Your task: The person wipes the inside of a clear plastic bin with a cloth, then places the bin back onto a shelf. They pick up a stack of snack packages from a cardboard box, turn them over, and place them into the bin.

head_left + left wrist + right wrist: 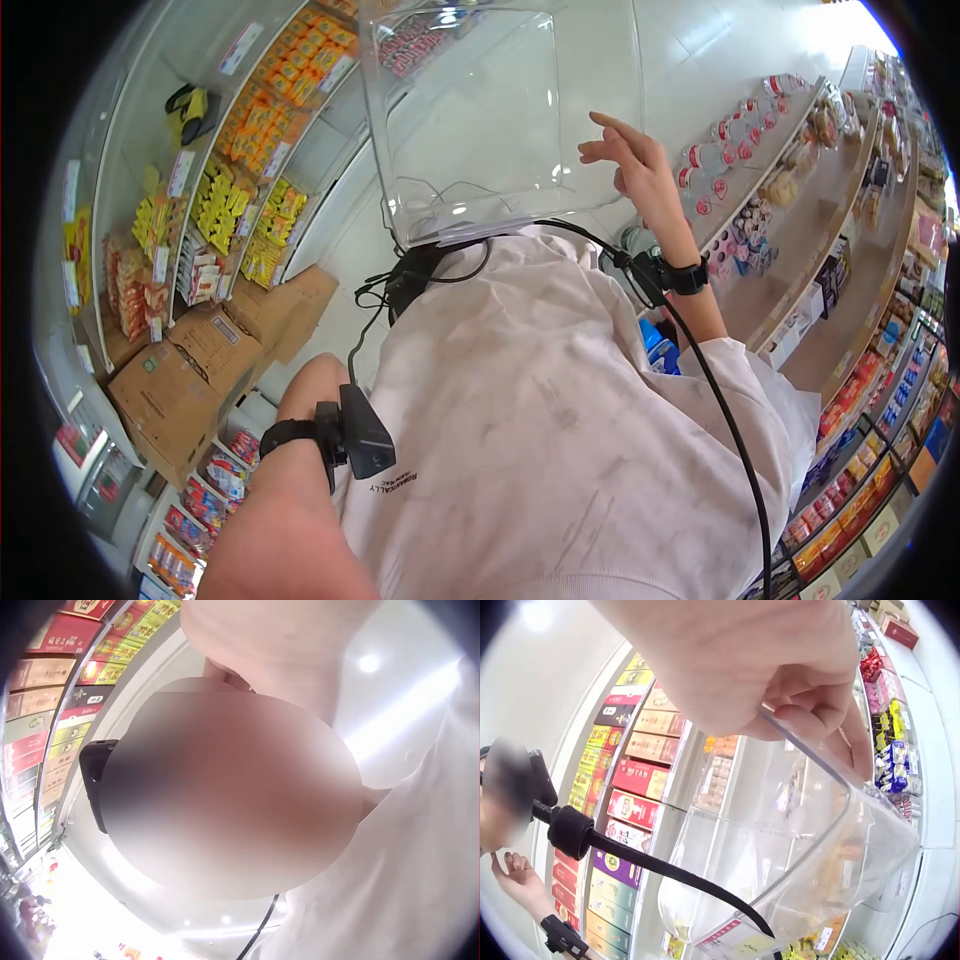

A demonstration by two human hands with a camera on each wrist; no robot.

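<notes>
A large clear plastic bin (470, 120) stands out in front of the pale shirt in the head view. My right hand (802, 690) grips its rim in the right wrist view, with thumb and fingers curled round the edge. From the head view, that same hand (645, 175) is at the bin's right side. My left hand (521, 881) is raised near the head in the right wrist view, its fingers loosely bent and holding nothing. Large blurred areas hide part of the left wrist view and the head's surroundings.
Shelves of yellow and orange packets (285, 130) stand on the left, above cardboard boxes (185, 375). Bottles with red labels (710, 155) line the right-hand shelf. A black cable (705, 375) runs down across the shirt (520, 400). The pale floor (700, 40) lies ahead.
</notes>
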